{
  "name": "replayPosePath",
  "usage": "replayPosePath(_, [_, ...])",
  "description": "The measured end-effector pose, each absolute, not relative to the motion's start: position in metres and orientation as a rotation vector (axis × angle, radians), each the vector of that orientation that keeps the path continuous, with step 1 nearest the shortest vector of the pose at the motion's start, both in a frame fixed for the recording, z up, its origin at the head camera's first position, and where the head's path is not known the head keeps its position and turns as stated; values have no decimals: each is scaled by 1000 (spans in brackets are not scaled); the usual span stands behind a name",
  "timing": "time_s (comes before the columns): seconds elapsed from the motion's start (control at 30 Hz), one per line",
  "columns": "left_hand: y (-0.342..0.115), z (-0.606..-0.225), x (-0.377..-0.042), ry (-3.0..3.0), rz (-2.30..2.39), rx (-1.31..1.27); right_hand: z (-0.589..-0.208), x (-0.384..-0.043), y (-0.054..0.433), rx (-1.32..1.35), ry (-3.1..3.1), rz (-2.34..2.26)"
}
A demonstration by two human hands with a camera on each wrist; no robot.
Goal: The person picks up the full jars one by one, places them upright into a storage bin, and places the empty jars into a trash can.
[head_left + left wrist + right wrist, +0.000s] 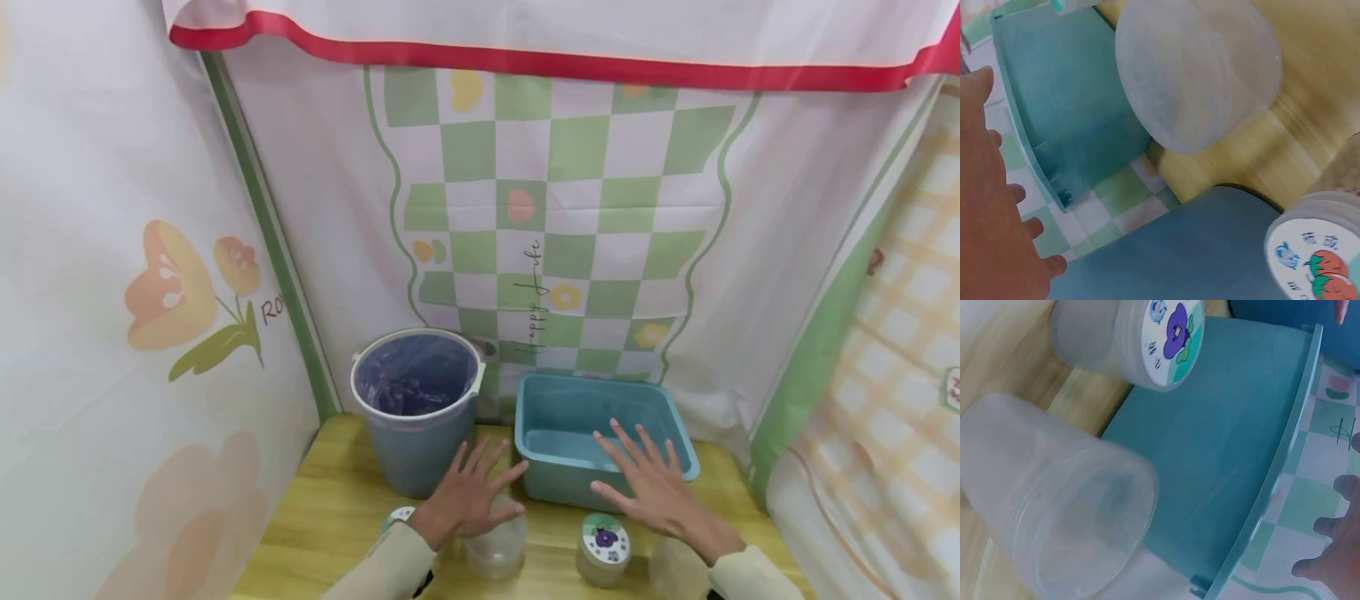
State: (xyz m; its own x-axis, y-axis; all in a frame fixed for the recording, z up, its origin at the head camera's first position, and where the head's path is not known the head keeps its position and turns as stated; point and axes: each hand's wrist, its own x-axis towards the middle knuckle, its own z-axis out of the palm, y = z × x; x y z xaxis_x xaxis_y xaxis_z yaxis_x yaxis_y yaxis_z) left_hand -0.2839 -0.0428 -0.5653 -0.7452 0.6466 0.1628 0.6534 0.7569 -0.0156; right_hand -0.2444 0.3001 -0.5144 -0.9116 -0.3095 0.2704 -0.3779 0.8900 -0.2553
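Note:
My left hand (468,493) is held with its fingers spread, over a clear plastic container (495,557). Palm down, the right hand (652,492) hovers with spread fingers before the front wall of a blue-green basin (570,483). Neither hand holds anything. Between them stands a lidded jar (603,546) with a purple flower on its label. A second lidded jar (1319,256), showing strawberries, is mostly hidden behind the left wrist in the head view. Below the right wrist is an open, see-through jar (1079,512), partly covered by the sleeve in the head view.
A blue bucket (416,458) with a pale rim and a dark plastic liner stands at the back left, beside the basin. The wooden table (300,533) is bordered by a checked curtain (517,250) behind and printed cloths at both sides.

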Motion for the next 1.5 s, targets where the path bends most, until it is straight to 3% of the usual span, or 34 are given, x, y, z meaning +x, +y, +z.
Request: replayPosePath(1.5, [-149,-615,-252,-2587,-93,-881,-537,-262,394,343,-2877,304])
